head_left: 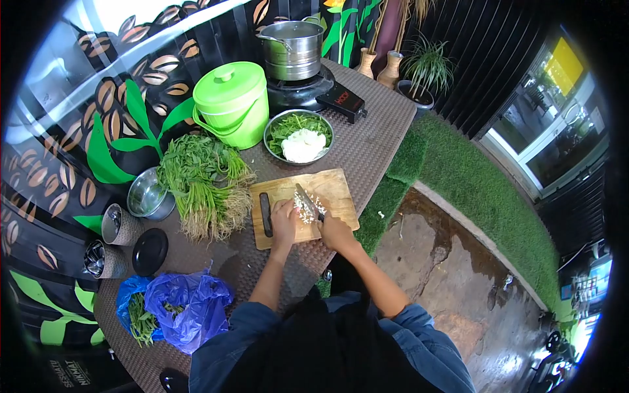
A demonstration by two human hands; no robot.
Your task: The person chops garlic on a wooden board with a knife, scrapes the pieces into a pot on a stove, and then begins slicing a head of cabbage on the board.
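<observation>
On the wooden cutting board (334, 180) lie finely chopped white pieces (305, 213), too small to name for certain. My right hand (335, 232) grips a knife (303, 196) by its handle, and the blade slants up and left across the pieces. Close beside them on the left, my left hand (284, 221) has its fingers curled and drawn together; what they pinch, if anything, is hidden. A long dark object (265, 214), perhaps a knife sheath, rests along the board's left side. Beyond the board, a metal bowl (268, 145) holds green leaves (288, 128) and something white (304, 145).
Left of the board lies a large bunch of rooted greens (203, 187). Behind are a green lidded bucket (230, 105) and a steel pot (293, 52) on a stove (282, 97). A metal bowl (151, 194), black lid (150, 251) and blue plastic bag (190, 308) line the left.
</observation>
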